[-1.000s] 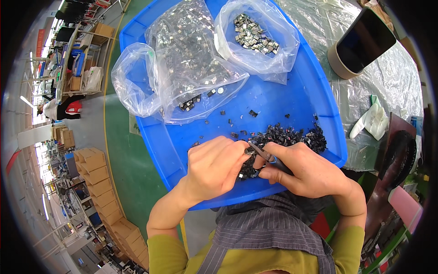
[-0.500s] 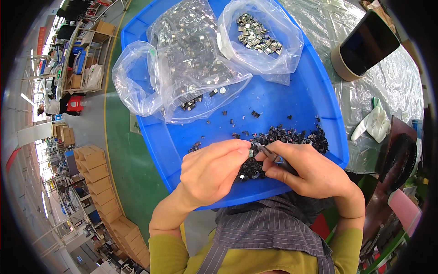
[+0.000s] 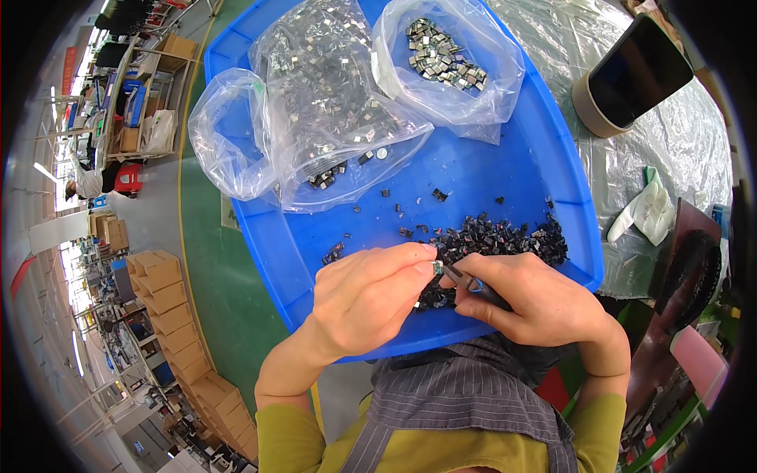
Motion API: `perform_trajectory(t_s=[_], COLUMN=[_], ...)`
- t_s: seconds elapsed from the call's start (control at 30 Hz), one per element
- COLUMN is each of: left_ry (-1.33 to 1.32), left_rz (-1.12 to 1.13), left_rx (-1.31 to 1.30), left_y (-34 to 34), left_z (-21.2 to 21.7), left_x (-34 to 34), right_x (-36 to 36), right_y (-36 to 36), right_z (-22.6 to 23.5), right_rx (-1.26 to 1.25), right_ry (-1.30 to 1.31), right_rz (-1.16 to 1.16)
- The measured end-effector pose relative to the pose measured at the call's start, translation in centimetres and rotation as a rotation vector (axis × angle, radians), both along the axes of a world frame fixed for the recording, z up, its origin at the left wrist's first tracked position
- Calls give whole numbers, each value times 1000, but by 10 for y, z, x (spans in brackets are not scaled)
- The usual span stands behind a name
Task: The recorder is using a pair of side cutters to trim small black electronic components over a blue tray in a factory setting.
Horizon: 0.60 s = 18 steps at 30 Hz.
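Observation:
My left hand (image 3: 364,293) pinches a small silver-and-green electronic part (image 3: 438,268) between thumb and fingertips. Closed around a pair of small pliers (image 3: 482,288) with dark handles, my right hand (image 3: 536,298) holds their jaws close by the part; whether they touch it I cannot tell. Both hands are over the near side of a blue plastic tray (image 3: 544,162). Beneath and beyond them lies a heap of black plastic bits (image 3: 505,240). A clear bag full of small parts (image 3: 323,87) lies at the tray's far left, and an open clear bag of metallic parts (image 3: 445,59) is beside it.
A rolled-open clear bag (image 3: 229,138) sits at the tray's left edge. On the plastic-covered table (image 3: 686,150) to the right are a black-topped beige container (image 3: 631,79) and a white glove (image 3: 650,213). Cardboard boxes (image 3: 173,315) line the floor at left.
The part in my left hand shows more plainly now, turned between the fingertips. The pliers have shifted slightly, their jaws now lower and beside the part.

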<state>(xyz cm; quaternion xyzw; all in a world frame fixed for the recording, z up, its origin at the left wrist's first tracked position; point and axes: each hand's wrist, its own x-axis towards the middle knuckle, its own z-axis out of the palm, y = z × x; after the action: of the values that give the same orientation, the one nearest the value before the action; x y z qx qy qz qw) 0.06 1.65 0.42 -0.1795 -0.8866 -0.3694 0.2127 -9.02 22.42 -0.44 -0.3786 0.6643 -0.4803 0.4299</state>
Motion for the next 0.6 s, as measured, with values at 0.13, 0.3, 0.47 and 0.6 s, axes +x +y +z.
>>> perform_trajectory(t_s=[0.13, 0.3, 0.47, 0.6], left_ry=[68, 60, -268, -174], left_rz=[11, 43, 117, 205], left_rx=[23, 20, 9, -28], left_y=[1, 1, 7, 2], left_z=[-7, -5, 25, 35], left_x=[-3, -2, -20, -63], right_x=[0, 3, 4, 14], right_y=[2, -1, -4, -1], right_z=[1, 5, -1, -1], right_rx=[-53, 98, -43, 11], right_ry=[63, 169, 397, 552], right_rz=[-42, -170, -317, -313])
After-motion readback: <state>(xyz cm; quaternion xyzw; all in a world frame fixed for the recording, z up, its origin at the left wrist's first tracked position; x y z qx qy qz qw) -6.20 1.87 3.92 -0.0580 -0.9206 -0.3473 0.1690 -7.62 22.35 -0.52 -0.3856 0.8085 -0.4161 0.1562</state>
